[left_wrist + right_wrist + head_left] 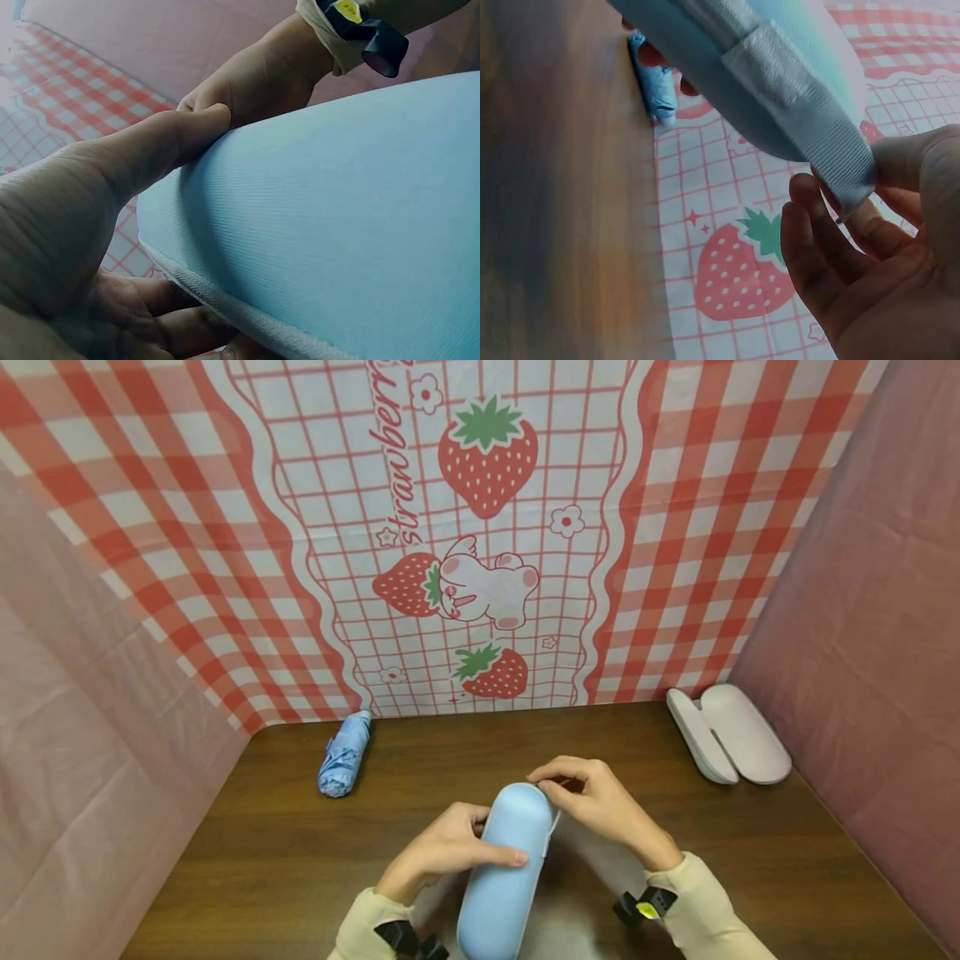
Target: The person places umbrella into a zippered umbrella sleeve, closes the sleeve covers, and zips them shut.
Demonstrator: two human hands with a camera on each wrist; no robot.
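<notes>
A long, rounded light blue case (506, 877) is held tilted above the table, its top end away from me. My left hand (446, 847) grips it, the thumb across its front and the fingers around behind. In the left wrist view a pale seam (225, 304) runs along the case's edge. At the top end, my right hand (596, 797) pinches a grey ribbed strap (817, 142) attached along the seam, thumb on one side and fingers on the other. Whether a zip pull is between those fingertips is hidden.
A folded blue umbrella (345, 756) lies at the back left of the brown wooden table (277, 852). An opened white hard case (731, 735) lies at the back right. A strawberry-print cloth (480, 543) hangs behind; pink cloth walls (862, 610) stand at both sides.
</notes>
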